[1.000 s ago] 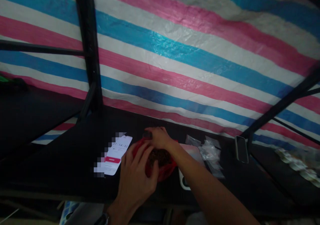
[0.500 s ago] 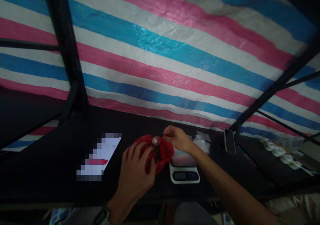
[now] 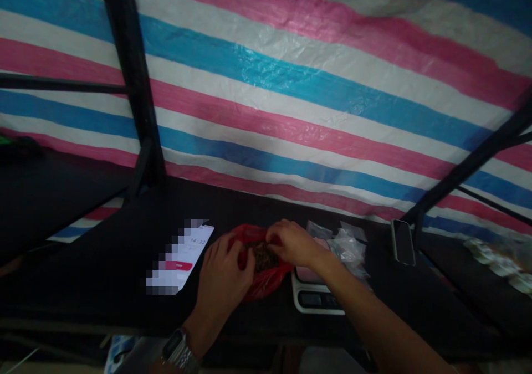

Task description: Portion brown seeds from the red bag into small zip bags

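Two bare hands at work over a dark table [image 3: 230,203]. Between them, left of a white scale [image 3: 319,303], sat a red plastic bag [image 3: 266,286], mouth spread, with brown, crumbly-looking matter [image 3: 266,259] inside; too dim to identify.

Left hand [image 3: 226,266]: curved over the bag's left side, fingers bent and a little apart, thumb by the opening. Could not tell whether it gripped the plastic or only rested there. Right hand [image 3: 293,244]: at the bag's right edge, fingertips drawn in narrow over the contents; whether anything was pinched, could not tell.

Progress, by my judgement: opening the bag looked done, and handling at its mouth seemed under way, with brown matter in the bag. How much had been taken out, if any, and how much was left to do did not show. Scale readout illegible; right forearm partly covered the scale. Clear plastic bags [image 3: 349,249] lay just beyond it, contents uncertain. Lit phone [image 3: 200,252] left of the left hand.
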A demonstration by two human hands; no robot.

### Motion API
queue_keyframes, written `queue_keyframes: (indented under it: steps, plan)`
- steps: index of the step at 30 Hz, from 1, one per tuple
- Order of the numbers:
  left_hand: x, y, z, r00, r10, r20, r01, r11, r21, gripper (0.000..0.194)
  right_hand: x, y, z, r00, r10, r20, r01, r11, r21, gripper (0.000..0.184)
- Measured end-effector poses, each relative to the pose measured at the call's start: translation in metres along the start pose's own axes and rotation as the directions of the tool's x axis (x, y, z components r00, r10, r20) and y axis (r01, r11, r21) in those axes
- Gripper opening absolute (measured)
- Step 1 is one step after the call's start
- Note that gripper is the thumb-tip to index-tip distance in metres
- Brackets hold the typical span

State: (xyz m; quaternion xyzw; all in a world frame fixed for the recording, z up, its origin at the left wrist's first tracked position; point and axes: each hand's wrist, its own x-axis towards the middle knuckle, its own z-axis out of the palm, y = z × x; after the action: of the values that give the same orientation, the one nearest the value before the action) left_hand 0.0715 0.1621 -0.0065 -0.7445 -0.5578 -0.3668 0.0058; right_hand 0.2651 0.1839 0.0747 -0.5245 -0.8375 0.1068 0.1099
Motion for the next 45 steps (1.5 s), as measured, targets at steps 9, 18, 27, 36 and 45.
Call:
queue_keyframes:
  steps: [9, 18, 27, 36, 45]
  plan:
    - [0.007, -0.020, -0.009, 0.982, -0.108, 0.158, 0.102, 0.994, 0.046, 0.014, 0.003, 0.024, 0.011, 0.996, 0.064, -0.066, -0.054, 0.988, 0.148, 0.019]
    - [0.002, -0.018, 0.002, 0.999, -0.001, -0.038, 0.004, 0.997, 0.079, 0.029, -0.009, 0.024, 0.009, 0.993, 0.082, -0.082, -0.064, 0.978, 0.199, 0.021]
    - [0.004, 0.012, -0.005, 0.940, 0.216, -0.265, -0.239, 0.970, -0.054, 0.023, 0.005, 0.048, -0.017, 0.953, 0.268, -0.144, -0.262, 0.963, 0.064, 0.037]
    - [-0.015, 0.032, -0.016, 0.868, 0.271, -0.416, -0.404, 0.872, -0.277, 0.026, -0.002, 0.106, -0.051, 0.923, 0.371, 0.107, -0.321, 0.892, -0.319, 0.037]
    - [-0.021, 0.033, -0.018, 0.890, 0.223, -0.398, -0.404, 0.791, -0.460, 0.032, 0.003, 0.098, -0.053, 0.935, 0.334, 0.123, -0.249, 0.861, -0.443, 0.019]
